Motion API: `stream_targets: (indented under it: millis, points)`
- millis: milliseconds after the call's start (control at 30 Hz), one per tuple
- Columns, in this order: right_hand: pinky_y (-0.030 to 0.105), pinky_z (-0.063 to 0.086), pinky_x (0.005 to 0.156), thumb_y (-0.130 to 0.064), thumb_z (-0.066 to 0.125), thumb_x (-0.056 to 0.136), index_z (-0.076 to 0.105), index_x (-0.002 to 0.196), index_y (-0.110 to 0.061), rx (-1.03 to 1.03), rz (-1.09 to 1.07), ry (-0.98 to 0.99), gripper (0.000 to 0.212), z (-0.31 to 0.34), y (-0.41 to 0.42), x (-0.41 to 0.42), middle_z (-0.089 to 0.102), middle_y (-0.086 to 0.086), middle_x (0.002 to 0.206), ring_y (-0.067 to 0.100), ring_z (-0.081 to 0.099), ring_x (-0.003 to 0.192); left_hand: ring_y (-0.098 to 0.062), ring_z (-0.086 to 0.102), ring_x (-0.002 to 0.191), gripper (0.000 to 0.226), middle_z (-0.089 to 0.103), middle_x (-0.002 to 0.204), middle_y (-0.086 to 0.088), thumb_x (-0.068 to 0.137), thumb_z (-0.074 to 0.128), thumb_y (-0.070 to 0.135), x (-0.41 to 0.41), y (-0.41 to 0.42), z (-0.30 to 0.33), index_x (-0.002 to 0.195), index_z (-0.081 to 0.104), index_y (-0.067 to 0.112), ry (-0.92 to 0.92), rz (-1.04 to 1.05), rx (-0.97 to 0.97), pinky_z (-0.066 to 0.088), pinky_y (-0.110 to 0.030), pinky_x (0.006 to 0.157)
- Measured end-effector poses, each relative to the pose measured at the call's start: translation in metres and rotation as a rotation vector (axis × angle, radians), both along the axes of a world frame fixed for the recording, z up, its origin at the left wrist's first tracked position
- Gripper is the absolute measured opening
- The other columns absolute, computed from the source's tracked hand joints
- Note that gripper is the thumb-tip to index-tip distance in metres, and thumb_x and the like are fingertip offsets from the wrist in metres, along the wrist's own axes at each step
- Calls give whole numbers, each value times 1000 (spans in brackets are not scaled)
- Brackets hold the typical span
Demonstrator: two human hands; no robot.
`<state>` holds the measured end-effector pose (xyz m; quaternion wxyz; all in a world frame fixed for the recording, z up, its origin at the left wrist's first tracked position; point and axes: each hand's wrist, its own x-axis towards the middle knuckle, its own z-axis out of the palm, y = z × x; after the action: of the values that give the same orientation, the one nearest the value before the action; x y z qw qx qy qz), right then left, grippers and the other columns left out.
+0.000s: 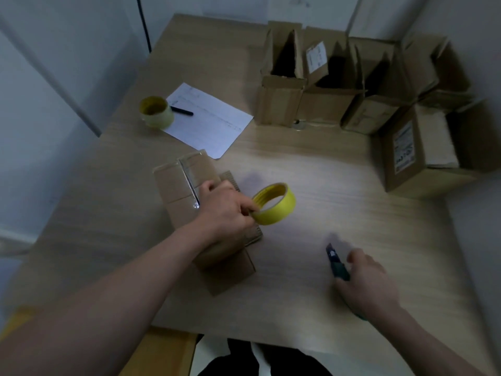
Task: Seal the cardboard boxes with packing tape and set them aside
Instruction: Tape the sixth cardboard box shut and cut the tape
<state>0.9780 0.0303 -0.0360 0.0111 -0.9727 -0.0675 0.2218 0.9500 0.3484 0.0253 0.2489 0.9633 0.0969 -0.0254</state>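
A closed cardboard box [179, 185] lies on the wooden table [339, 191] left of centre, with a shiny strip of clear tape [191, 185] running along its top seam. My left hand [226, 210] rests over the box's near part and grips a yellow roll of packing tape [275, 204] held just past the box's right edge. My right hand [371, 283] is at the lower right and holds a green utility knife [337, 263], its blade end pointing away from me above the table.
Several open cardboard boxes [282, 77] stand along the far right of the table, one with a white label [404, 147]. A second tape roll [156, 111], a black pen [183, 111] and a sheet of paper [208, 120] lie at the far left.
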Motion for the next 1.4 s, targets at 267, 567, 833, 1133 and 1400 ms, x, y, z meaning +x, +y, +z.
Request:
stream_targets:
  millis: [267,567,833,1133,1400]
  points:
    - [36,48,65,-34,55,90,43,105,-24,187,4,42,22,0,6,-18,65,7,92,34,63,81,2,55,90,22,57,61,26,67,82,32,6,-3,7,72,66,46,76,77,-114,7,-36,110]
    - [15,36,73,-26,58,89,62,118,-21,776,391,-175,29,33,62,-53,65,-6,106,10,58,91,-2,57,95,23,58,62,21,67,82,29,6,-5,10,76,67,43,98,102,-160,4,-37,113]
    - [22,42,75,-25,57,91,56,121,-26,803,397,-212,30,31,80,-52,63,-5,106,13,58,93,-4,58,94,23,55,60,23,67,82,30,7,-8,12,77,67,43,105,108,-160,5,-39,114]
    - [40,49,59,-31,52,92,54,119,-26,685,442,-276,27,22,93,-50,60,-1,97,27,61,80,-4,57,95,23,56,62,23,70,81,28,7,-8,13,80,67,43,97,108,-179,4,-40,114]
    - [39,47,69,-39,50,96,52,122,-24,238,162,-155,30,-11,51,-25,57,8,110,34,60,100,-4,58,96,23,56,64,22,69,81,27,7,-7,13,78,67,42,83,111,-181,4,-39,113]
